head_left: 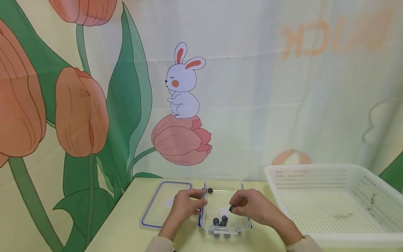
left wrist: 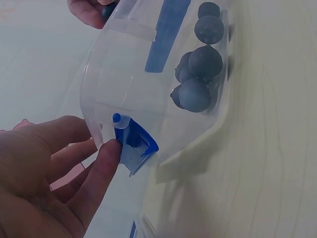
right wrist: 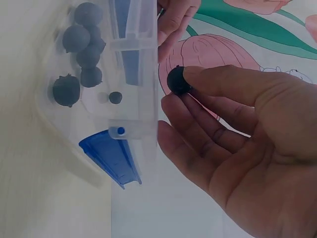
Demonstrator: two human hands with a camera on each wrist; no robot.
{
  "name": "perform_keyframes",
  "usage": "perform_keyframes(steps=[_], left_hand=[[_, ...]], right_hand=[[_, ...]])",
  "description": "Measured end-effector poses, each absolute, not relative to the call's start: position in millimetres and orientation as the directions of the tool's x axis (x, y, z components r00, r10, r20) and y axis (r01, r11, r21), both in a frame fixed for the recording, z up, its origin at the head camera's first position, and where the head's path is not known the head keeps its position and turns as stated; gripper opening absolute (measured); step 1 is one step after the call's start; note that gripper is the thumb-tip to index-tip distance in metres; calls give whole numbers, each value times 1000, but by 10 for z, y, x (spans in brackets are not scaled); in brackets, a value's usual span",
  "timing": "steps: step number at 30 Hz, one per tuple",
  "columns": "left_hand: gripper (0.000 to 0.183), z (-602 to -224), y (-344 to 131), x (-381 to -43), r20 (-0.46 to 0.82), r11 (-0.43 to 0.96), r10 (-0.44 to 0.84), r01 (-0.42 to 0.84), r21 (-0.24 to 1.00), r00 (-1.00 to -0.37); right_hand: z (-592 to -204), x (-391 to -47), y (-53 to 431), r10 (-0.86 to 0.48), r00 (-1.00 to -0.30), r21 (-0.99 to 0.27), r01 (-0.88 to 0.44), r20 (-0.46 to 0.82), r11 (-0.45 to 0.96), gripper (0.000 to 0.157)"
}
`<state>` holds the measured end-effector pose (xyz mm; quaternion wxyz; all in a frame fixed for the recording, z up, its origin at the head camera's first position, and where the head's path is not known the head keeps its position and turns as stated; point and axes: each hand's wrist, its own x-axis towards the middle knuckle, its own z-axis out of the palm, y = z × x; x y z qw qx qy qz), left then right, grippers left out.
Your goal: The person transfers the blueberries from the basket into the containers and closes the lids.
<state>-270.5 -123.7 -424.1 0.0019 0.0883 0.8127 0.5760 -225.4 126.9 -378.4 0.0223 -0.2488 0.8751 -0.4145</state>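
A clear plastic box (head_left: pixel 220 230) with blue side clips stands uncovered on the table. Several blueberries (head_left: pixel 223 223) lie at its near end, and a single blueberry (head_left: pixel 210 190) is by the far left corner. My right hand (head_left: pixel 256 207) pinches one blueberry (right wrist: pixel 178 80) between thumb and fingertips, just over the box's right side. At the left wall, my left hand (head_left: pixel 185 204) grips the box's rim, its thumb beside a blue clip (left wrist: pixel 134 146). From the right wrist, the blueberries (right wrist: pixel 88 55) inside show through the cloudy wall.
Left of the box lies its lid (head_left: pixel 151 204) with a blue seal, partly behind the left hand. A white perforated basket (head_left: pixel 315 182) stands on the right. Behind the table (head_left: pixel 122 224) hangs a printed cloth (head_left: pixel 239 105) with tulips and a rabbit.
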Motion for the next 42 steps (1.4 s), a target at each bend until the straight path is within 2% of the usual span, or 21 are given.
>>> perform_keyframes(steps=[10, 16, 20, 23, 28, 32, 37, 42], left_hand=[[37, -4220, -1368, -2714, 120, 337, 74, 138, 931, -990], [44, -4180, -1707, -2756, 174, 342, -10, 160, 926, -985], [54, -4156, -2007, -2780, 196, 354, -91, 152, 923, -976], [55, -4136, -2207, -2782, 215, 428, -116, 146, 892, -970], [50, -4114, -2458, -2753, 256, 563, -96, 160, 811, -962], [47, -4134, -2619, -2757, 238, 574, -63, 160, 803, -969], [46, -4308, -2802, -2797, 167, 591, -35, 114, 798, -985], [38, -4470, -2877, -2811, 106, 617, -56, 49, 786, -993]], right_hand=[[-3772, -2266, 1191, -425, -881, -716, -432, 206, 549, 10], [-3705, -2287, 865, -365, -894, -756, -423, 260, 499, 13], [-3689, -2304, 541, -346, -904, -822, -388, 252, 417, 24], [-3703, -2311, 294, -325, -918, -864, -345, 228, 367, 35], [-3766, -2296, -105, -257, -954, -923, -232, 154, 307, 54], [-3859, -2273, -402, -181, -978, -951, -149, 102, 272, 67], [-4049, -2289, -663, -84, -995, -949, -81, 58, 306, 75], [-4299, -2365, -779, -43, -999, -956, -9, -3, 294, 76]])
